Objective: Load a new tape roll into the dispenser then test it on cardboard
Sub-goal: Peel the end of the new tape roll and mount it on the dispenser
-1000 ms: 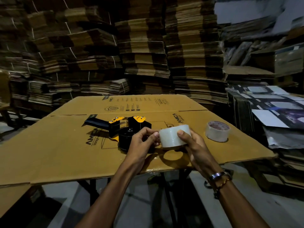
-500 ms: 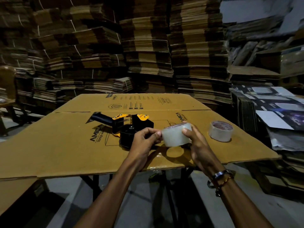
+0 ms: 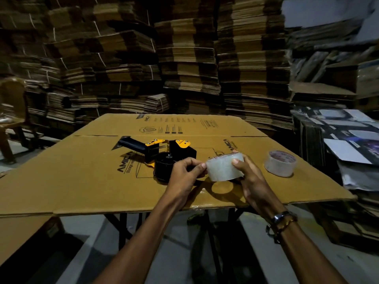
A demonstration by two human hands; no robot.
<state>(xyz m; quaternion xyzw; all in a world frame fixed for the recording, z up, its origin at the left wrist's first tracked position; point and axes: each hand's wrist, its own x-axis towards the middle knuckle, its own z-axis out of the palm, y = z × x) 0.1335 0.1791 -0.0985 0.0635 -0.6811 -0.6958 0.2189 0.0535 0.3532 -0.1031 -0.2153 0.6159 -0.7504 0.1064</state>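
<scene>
Dim, warm light falls from above onto the cardboard sheet (image 3: 82, 181); the cardboard stacks (image 3: 184, 58) behind sink into shadow, smeared and bowed toward the edges.

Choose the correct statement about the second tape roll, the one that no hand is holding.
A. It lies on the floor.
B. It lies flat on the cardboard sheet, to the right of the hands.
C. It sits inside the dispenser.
B: the second tape roll rests flat on the cardboard sheet, right of the right hand.

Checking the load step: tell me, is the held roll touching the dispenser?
Apart. The head view shows the roll in both hands, the left hand between it and the dispenser.
</scene>
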